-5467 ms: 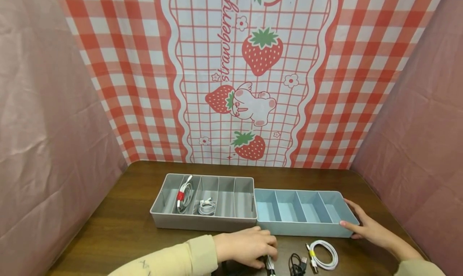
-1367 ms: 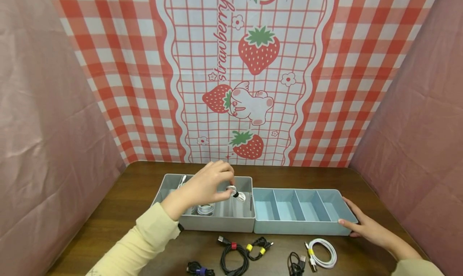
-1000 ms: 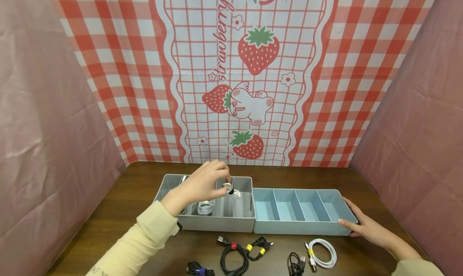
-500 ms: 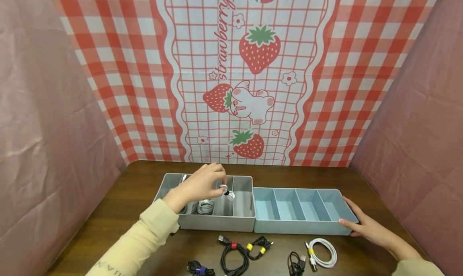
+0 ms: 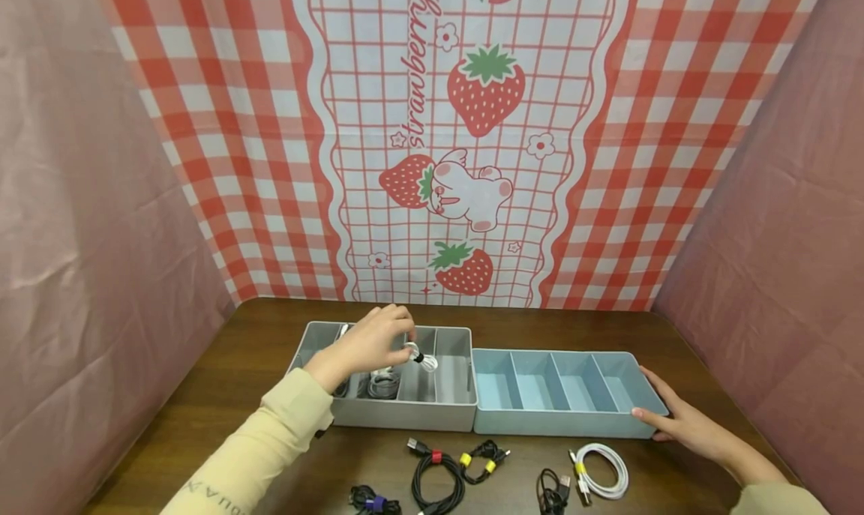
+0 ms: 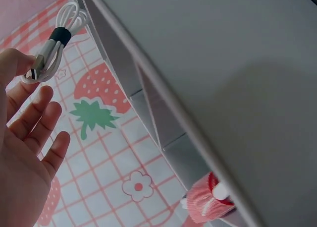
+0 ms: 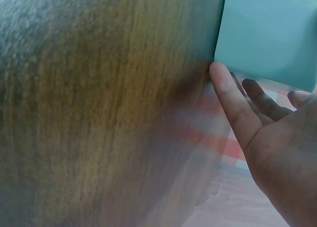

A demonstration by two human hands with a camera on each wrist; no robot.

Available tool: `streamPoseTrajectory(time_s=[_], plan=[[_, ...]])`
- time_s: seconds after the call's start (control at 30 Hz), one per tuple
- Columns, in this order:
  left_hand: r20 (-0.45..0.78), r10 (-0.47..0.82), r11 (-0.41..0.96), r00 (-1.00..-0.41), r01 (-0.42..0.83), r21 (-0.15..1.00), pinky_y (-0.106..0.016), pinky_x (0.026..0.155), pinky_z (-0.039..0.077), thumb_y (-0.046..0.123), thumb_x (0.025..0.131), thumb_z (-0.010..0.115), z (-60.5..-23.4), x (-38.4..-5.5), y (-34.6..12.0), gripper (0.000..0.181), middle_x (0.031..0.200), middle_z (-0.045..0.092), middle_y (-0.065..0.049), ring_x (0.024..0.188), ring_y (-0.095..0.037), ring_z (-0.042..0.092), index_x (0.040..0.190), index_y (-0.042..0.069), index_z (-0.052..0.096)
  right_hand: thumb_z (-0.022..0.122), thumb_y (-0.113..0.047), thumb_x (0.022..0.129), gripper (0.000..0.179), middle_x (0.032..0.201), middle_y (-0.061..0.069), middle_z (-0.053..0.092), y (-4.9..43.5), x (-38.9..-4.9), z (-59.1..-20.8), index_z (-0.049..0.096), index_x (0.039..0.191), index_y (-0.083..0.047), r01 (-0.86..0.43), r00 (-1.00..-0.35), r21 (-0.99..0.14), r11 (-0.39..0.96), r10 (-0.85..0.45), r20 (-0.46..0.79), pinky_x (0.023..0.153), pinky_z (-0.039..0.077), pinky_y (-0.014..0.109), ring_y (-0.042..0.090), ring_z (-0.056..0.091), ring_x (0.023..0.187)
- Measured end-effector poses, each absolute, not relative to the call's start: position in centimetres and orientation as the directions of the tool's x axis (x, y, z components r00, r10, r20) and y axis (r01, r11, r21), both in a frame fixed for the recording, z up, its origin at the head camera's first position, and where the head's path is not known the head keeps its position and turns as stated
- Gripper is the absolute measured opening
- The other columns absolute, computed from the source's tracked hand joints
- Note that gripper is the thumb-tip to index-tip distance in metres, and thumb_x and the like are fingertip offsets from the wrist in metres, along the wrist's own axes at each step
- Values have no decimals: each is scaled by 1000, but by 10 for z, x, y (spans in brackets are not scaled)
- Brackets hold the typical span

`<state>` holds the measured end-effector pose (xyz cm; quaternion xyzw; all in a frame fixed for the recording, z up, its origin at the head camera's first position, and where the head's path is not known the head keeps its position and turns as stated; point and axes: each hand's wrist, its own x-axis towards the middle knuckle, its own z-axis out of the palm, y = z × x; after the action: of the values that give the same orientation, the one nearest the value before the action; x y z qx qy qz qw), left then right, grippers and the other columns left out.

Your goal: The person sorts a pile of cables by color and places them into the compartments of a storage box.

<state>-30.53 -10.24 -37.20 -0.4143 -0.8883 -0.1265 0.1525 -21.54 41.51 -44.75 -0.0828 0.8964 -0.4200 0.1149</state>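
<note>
Above the gray tray point(image 5: 405, 415) on the wooden table point(image 5: 232, 376), the left hand point(image 5: 375, 340) pinches a black-tied white cable point(image 5: 429, 363) between thumb and forefinger, the other fingers loosely bent and holding nothing. Over the last second or so, this cable has shifted leftward, from over the rightmost compartment to what looks like the fourth from the left. It hangs there without being set down, so its spot appears unsettled. A coiled gray cable point(image 5: 384, 384) lies in the third compartment. The right hand point(image 5: 692, 429) rests, as it did then, against the end of the blue tray point(image 5: 560, 425), fingers nearly straight, thumb at the near corner. In front of the trays lie four black cables point(image 5: 436, 459) and a yellow-tied white cable point(image 5: 584, 477).
</note>
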Motion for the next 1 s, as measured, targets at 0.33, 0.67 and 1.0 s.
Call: streamPoseTrajectory(time_s=[0.33, 0.67, 1.0], plan=[[364, 671, 650, -646, 748, 131, -36, 80, 41, 23, 82, 67, -378, -310, -110, 8, 97, 57, 3, 95, -16, 52, 88, 18, 65, 52, -19, 97, 83, 144, 42, -3, 414, -215, -446, -11, 149, -5, -54, -960, -775, 630, -245, -133, 70, 53, 38, 51, 43, 112], [361, 661, 648, -658, 743, 166, -38, 82, 41, 23, 83, 69, -380, -312, -114, 7, 97, 57, 3, 95, -17, 53, 87, 18, 65, 52, -19, 97, 83, 143, 42, 1, 415, -215, -447, -9, 149, -5, -64, -962, -777, 627, -246, -119, 69, 53, 37, 49, 45, 111], [347, 682, 638, -644, 756, 149, -36, 80, 41, 24, 83, 69, -390, -318, -109, 7, 97, 57, 3, 92, -16, 53, 83, 21, 63, 53, -19, 96, 83, 142, 42, 4, 413, -214, -446, -8, 149, -4, -66, -963, -774, 629, -243, -116, 68, 52, 36, 49, 46, 109]])
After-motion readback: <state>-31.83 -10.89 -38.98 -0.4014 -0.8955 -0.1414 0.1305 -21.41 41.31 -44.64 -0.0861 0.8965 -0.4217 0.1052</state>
